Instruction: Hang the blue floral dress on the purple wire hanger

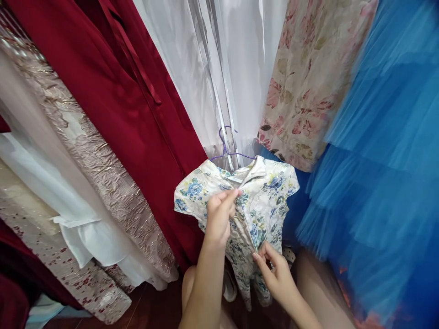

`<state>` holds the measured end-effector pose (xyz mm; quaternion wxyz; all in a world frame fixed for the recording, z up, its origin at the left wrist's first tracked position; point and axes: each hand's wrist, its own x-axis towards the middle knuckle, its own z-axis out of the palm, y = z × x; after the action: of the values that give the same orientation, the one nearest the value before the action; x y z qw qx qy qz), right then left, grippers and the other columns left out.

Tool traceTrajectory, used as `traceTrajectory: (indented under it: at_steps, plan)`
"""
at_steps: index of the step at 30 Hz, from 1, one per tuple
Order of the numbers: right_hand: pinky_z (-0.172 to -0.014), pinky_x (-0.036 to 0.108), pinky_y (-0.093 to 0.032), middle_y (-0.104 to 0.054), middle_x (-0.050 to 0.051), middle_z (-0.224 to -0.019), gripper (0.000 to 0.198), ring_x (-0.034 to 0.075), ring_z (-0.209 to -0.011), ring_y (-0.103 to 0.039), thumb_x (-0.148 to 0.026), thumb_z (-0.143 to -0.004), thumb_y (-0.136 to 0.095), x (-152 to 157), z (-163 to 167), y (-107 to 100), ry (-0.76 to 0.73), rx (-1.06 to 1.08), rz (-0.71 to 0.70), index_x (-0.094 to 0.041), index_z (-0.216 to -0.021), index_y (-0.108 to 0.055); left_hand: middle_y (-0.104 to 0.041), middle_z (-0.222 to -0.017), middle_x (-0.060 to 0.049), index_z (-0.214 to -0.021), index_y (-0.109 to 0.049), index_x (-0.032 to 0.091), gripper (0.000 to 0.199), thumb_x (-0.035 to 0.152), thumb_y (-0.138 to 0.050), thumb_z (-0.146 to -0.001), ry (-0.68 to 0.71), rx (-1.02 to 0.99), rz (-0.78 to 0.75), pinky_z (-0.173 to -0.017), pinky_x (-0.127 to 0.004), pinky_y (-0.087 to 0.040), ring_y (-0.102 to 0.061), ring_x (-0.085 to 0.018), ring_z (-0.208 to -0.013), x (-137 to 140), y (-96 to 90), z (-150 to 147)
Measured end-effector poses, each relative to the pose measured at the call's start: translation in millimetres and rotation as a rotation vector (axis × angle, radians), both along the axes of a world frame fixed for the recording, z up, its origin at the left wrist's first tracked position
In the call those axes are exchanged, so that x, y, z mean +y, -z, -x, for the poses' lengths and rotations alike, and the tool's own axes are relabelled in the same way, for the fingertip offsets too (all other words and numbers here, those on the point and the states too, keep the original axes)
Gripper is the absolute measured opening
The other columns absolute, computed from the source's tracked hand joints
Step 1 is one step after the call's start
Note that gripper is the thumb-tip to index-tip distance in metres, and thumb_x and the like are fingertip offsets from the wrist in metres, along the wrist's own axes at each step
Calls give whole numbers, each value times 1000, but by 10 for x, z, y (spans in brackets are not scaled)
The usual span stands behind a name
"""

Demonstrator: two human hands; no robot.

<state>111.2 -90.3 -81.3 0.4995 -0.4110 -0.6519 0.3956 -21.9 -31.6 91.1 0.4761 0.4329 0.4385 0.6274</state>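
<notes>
A white dress with blue and yellow flowers (270, 201) hangs on a thin purple wire hanger (224, 146) in the middle of the head view. Its front or back opening runs down from the collar. My left hand (221, 212) pinches the edge of this opening just under the neckline. Lower down, my right hand (272, 265) has thumb and fingers closed on the same edge, near the bottom of the opening. Whether a zip pull lies between my fingers cannot be made out. The dress's lower part hangs between my knees.
Long garments surround the dress: a dark red one (113, 114) and a gold-patterned one (113, 183) on the left, a white one with ribbons (250, 59) behind, a pink-flowered one (302, 87) and a blue tulle one (387, 151) on the right. Below is a dark reddish floor (151, 306).
</notes>
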Motion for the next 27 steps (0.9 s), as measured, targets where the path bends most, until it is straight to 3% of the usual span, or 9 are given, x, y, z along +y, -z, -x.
traceTrajectory:
  at_steps: [4, 7, 12, 15, 19, 23, 25, 27]
  plan:
    - [-59, 27, -31, -43, -3, -67, 27, 14, -62, -42, -37, -95, -49, 47, -142, -30, 21, -25, 6, -22, -75, -42, -21, -48, 11, -79, -71, 7, 25, 30, -77, -71, 29, -43, -89, -39, -16, -12, -16, -1, -40, 351, -396, 40]
    - [-57, 27, -31, -45, -3, -66, 28, 15, -62, -43, -39, -95, -49, 63, -197, -3, 13, -35, 28, -22, -74, -42, -18, -50, 11, -76, -70, 7, 24, 28, -78, -69, 17, -82, -145, -38, -16, -11, -14, 0, -39, 487, -511, 54]
    - [-54, 27, -32, -47, -3, -62, 31, 15, -58, -44, -41, -92, -53, 20, -201, 73, 3, -32, 45, -21, -70, -46, -19, -51, 11, -81, -69, 8, 25, 31, -76, -73, 22, -63, -168, -39, -16, -13, -15, -1, -40, 469, -410, 53]
    - [-56, 26, -34, -47, -3, -60, 31, 14, -58, -44, -42, -93, -52, 21, -229, -31, -46, -44, 75, -20, -72, -51, -21, -51, 11, -85, -69, 10, 26, 35, -73, -78, 42, 0, -179, -40, -17, -15, -16, -2, -41, 382, -294, 45]
    - [-59, 28, -39, -50, -3, -64, 22, 15, -60, -49, -42, -94, -52, 211, -265, -475, -34, -11, 12, -21, -95, -59, -37, -51, 7, -89, -70, 13, 24, 36, -71, -80, -62, 159, -245, -43, -18, -22, -27, -5, -43, 309, -175, 42]
    - [-63, 30, -43, -56, -1, -69, 38, 17, -64, -53, -39, -96, -49, 660, -187, -1177, -32, 95, -235, -22, -131, -49, -43, -52, 5, -89, -70, 14, 24, 37, -69, -83, -103, 233, -298, -48, -20, -31, -37, -8, -47, 318, -108, 52]
    - [-64, 31, -44, -59, 0, -72, 44, 17, -64, -55, -39, -98, -46, 925, -117, -1497, -55, 74, -355, -24, -139, -44, -46, -54, 4, -89, -69, 14, 23, 37, -68, -84, -97, 251, -316, -49, -20, -31, -37, -8, -48, 330, -100, 60]
    - [-63, 30, -43, -59, -1, -70, 38, 16, -62, -54, -38, -97, -48, 1165, -57, -1712, -75, -17, -439, -24, -132, -52, -49, -57, 3, -88, -68, 14, 23, 37, -67, -85, -93, 259, -336, -48, -19, -30, -38, -7, -49, 334, -102, 70]
